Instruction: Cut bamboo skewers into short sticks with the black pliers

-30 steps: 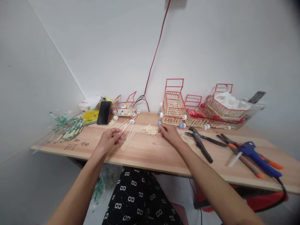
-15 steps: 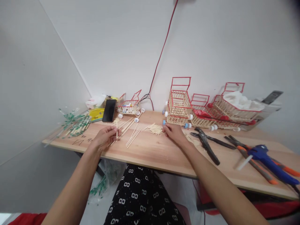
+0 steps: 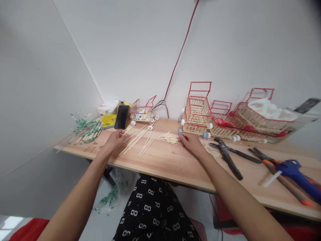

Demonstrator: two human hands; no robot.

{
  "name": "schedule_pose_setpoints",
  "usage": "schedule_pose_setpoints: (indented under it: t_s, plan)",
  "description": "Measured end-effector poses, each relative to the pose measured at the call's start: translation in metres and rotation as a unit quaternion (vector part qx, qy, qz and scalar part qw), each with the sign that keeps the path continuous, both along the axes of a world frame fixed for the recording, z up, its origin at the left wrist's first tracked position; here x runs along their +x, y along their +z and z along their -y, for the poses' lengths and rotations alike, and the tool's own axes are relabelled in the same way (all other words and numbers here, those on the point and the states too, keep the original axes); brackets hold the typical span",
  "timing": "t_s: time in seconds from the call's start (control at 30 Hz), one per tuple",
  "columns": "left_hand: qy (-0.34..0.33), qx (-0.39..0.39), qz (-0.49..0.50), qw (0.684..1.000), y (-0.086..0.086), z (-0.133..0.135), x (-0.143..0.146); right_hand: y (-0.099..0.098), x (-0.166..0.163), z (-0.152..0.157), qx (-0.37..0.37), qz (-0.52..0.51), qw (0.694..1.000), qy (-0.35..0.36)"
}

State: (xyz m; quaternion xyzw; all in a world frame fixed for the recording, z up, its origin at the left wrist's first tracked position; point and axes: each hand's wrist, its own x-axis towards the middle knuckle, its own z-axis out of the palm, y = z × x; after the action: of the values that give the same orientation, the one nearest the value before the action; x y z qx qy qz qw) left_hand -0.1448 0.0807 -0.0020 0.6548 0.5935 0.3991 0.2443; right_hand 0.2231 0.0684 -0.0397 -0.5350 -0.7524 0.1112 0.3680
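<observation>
My left hand is low over the table on the left, at the near end of a small group of short wooden sticks. Its fingers are drawn together, and what lies between them is too small to make out. Several long wooden sticks lie just to its right, with a few shorter ones beside them. My right hand rests on the table, its fingertips pinched at the right edge of a pile of short sticks. Anything in that pinch is hidden.
Small stick-built carts with red handles and bottle-cap wheels line the wall. Pliers and a blue glue gun lie right. A phone, yellow packet and green-wrapped stick bundle stand left. The table's front edge is close.
My left hand has moved slightly away from me towards the short sticks, and the stick it held upright no longer shows clearly. The right hand stays by the pile. The view has shifted slightly.
</observation>
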Motion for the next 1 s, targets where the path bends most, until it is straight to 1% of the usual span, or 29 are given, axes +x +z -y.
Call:
schedule_pose_setpoints:
  t_s: [0.07, 0.17, 0.23, 0.3, 0.4, 0.63, 0.73, 0.9, 1.0]
  plan:
    - [-0.004, -0.010, -0.105, 0.994, -0.002, 0.004, 0.004, 0.001, 0.000, 0.001, 0.002, 0.001, 1.000, 0.001]
    - [0.032, -0.028, -0.239, 0.970, -0.008, 0.007, 0.006, 0.003, -0.001, 0.002, 0.002, 0.004, 1.000, 0.000]
    - [0.056, -0.020, -0.289, 0.955, -0.011, 0.007, 0.004, 0.003, -0.002, 0.003, 0.004, 0.008, 1.000, 0.000]
    - [0.071, -0.017, -0.310, 0.948, -0.012, 0.006, 0.002, 0.003, -0.002, 0.002, 0.003, 0.014, 1.000, -0.001]
    - [0.075, -0.022, -0.318, 0.945, -0.011, 0.004, -0.002, 0.003, -0.001, 0.002, -0.001, 0.021, 1.000, -0.001]
    - [0.055, -0.049, -0.329, 0.942, -0.010, -0.001, -0.010, 0.001, 0.000, 0.000, 0.003, 0.019, 1.000, 0.000]
    - [0.051, -0.040, -0.319, 0.945, -0.011, 0.000, -0.011, 0.000, 0.000, 0.000, -0.002, 0.017, 1.000, 0.000]
    - [0.047, 0.006, -0.269, 0.962, -0.008, 0.010, -0.013, 0.000, 0.000, 0.001, -0.001, 0.008, 1.000, 0.002]
    - [0.046, 0.018, -0.184, 0.982, -0.001, 0.025, -0.011, 0.001, 0.001, 0.000, -0.001, 0.001, 1.000, -0.010]
